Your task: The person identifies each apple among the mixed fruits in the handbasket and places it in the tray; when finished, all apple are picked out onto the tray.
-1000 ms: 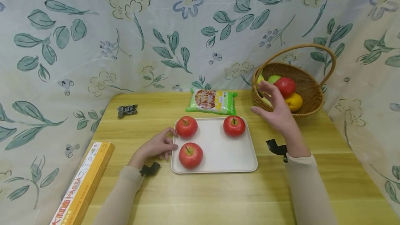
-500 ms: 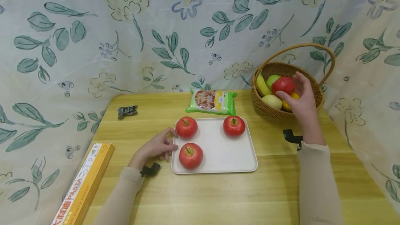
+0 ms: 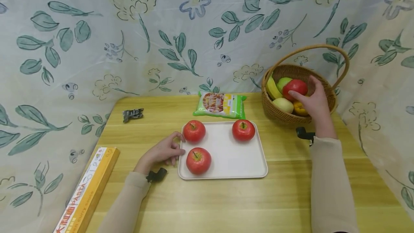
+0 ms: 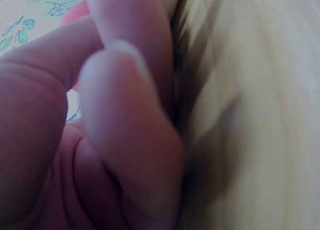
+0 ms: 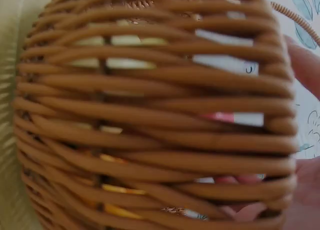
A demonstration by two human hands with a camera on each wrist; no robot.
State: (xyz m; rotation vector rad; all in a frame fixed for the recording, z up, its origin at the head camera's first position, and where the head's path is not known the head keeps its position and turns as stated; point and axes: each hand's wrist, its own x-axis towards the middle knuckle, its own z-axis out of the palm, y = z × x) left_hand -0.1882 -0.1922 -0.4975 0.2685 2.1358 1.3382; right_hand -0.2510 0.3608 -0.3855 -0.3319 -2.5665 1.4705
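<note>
In the head view, my right hand (image 3: 315, 100) reaches over the near rim of the wicker basket (image 3: 281, 115). Its thumb lies across the front of a smooth red fruit (image 3: 295, 88) and its fingers curve round the right side, gripping it among the other fruit. Through the weave in the right wrist view, only a sliver of red shows. My left hand (image 3: 165, 150) rests on the table at the left edge of a white tray (image 3: 226, 154), loosely bent fingertips at the rim. Red apples sit on the tray: one apple (image 3: 194, 131) back left, another (image 3: 198, 161) front left, a third (image 3: 243, 130) back right.
The basket also holds bananas (image 3: 273, 87), a green fruit (image 3: 283, 83), a pale round fruit (image 3: 283, 105) and an orange-yellow fruit (image 3: 300, 108); its handle arches above. Behind the tray lies a green food packet (image 3: 220, 105). A small black packet (image 3: 132, 114) and a pasta box (image 3: 87, 190) are left.
My right hand has moved right and back into the basket, and its thumb and fingers have closed round the red fruit. The left hand, tray and apples stay put.
</note>
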